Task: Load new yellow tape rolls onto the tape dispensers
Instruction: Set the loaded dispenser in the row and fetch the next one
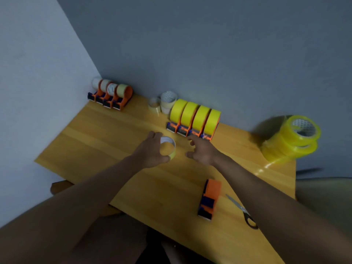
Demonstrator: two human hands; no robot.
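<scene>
A wooden tabletop (pixel 118 149) stands in the corner of two grey walls and carries all the things. At its right edge lies a stack of new yellow tape rolls (pixel 291 141), wrapped in clear film and leaning a little. Against the back wall stand four loaded dispensers (pixel 194 121) side by side, each with a full yellow roll. In the far left corner stand four orange dispensers (pixel 110 96) that hold nearly used rolls, pale in colour. Near the front edge one empty dispenser (pixel 209 199), orange and blue, lies alone on the wood, and scissors (pixel 243 212) lie just beside it on the right. Between the two rows, near the wall, stand some empty cores (pixel 163 104). The left hand (pixel 152 151) has its fingers and thumb curled around a nearly empty roll (pixel 168 147), above the middle of the tabletop. The right hand (pixel 203 151) is beside it with fingers spread and loosely bent, holding nothing
</scene>
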